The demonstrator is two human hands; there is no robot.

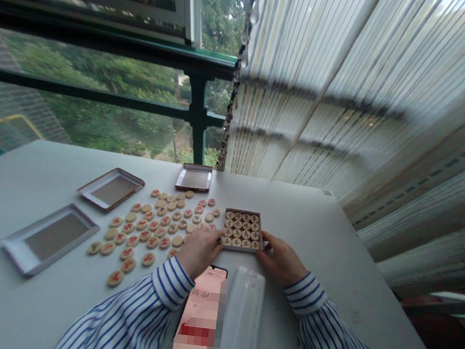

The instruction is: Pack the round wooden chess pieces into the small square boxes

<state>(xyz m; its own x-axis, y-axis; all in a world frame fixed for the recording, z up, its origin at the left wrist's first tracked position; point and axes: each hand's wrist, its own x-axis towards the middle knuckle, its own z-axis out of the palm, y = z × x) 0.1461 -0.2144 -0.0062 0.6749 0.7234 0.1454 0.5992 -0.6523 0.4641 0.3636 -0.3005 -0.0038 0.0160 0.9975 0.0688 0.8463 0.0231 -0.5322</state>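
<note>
A small open box (241, 249) sits on the white table, filled with neat rows of round Chinese chess pieces (245, 226) marked with dark characters. My left hand (199, 249) grips the box's left side near its front corner. On the opposite side, my right hand (282, 260) pinches the right edge between bent fingers. To the left lie many loose chess pieces (154, 225), scattered flat; some show red or dark characters, others a blank face. My left hand covers part of that spread.
Empty shallow trays stand at the left (93, 225), farther back (142, 182) and at the far edge (192, 189). A phone (201, 305) showing a timer and a translucent plastic case (242, 316) lie between my forearms. Behind the table (324, 330) are a railing and a string curtain (312, 66).
</note>
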